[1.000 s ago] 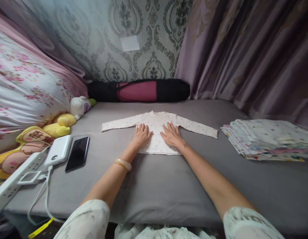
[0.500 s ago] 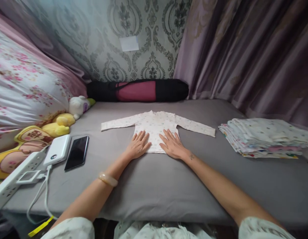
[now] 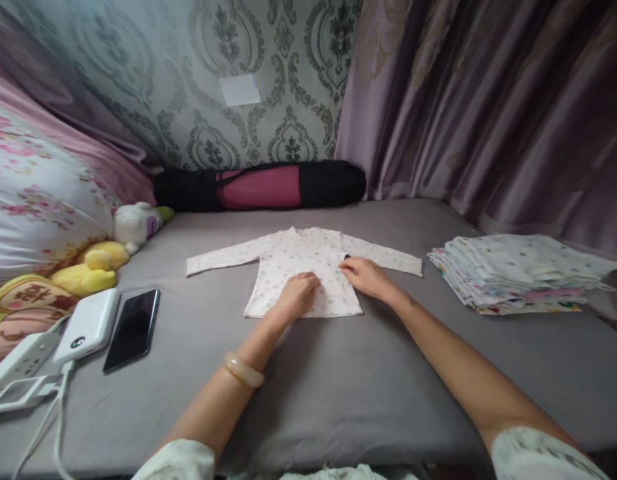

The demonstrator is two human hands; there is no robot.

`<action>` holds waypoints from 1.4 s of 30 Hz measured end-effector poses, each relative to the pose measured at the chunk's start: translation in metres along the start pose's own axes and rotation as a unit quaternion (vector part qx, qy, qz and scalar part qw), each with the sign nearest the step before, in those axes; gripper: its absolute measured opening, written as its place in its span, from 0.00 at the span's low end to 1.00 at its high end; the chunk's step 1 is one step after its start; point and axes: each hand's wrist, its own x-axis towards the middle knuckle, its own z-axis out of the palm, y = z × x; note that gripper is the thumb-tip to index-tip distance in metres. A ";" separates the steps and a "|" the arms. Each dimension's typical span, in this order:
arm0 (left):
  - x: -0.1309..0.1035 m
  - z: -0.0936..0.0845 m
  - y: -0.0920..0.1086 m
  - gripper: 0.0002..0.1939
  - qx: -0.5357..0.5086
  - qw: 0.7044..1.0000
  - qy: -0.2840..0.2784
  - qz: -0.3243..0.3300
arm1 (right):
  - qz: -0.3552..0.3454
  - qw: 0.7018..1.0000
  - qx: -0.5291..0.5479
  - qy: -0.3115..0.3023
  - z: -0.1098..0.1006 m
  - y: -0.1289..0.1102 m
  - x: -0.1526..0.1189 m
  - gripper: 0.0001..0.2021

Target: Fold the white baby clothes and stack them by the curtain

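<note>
Right-hand grip (image 3: 368,275) is narrow, its fingers bent and drawn together at the side edge of a small white printed shirt (image 3: 288,257), just below one sleeve; from where I stand, I can't tell whether cloth is pinched there. The left-hand grip (image 3: 297,296) is over the lower middle of the shirt, fingers curled and tips hidden, so I can't tell whether it holds anything. A pale bangle (image 3: 244,371) circles that wrist. The shirt lies flat on a grey sheet (image 3: 388,400), sleeves spread, neck pointing away from the person. Right of the shirt, apart from it, sits a stack of folded printed cloths (image 3: 523,273). Left of the shirt lie a black phone (image 3: 132,330) and, just beside it, a white power bank (image 3: 86,327) with a cable plugged in. Beyond the shirt, a long black and dark-pink bag (image 3: 261,187) lies along the patterned wall (image 3: 288,80).
</note>
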 end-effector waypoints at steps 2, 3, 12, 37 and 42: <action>0.020 0.011 0.013 0.14 -0.018 1.000 0.012 -0.004 | 0.045 0.992 -0.084 0.082 0.003 0.015 0.020 0.16; 0.028 0.016 0.018 0.14 -0.019 1.000 0.018 -0.015 | 0.051 0.987 -0.117 0.094 0.006 0.022 0.028 0.17; 0.045 0.039 0.007 0.11 -0.035 0.993 0.098 -0.058 | -0.025 0.962 -0.261 0.069 0.012 0.049 0.049 0.14; 0.042 0.039 0.024 0.28 0.016 0.995 -0.006 -0.102 | 0.153 0.980 -0.123 0.030 0.031 0.065 0.167 0.16; 0.040 0.032 0.022 0.43 -0.029 0.993 -0.046 -0.102 | 0.130 0.975 -0.162 0.072 0.036 0.064 0.160 0.15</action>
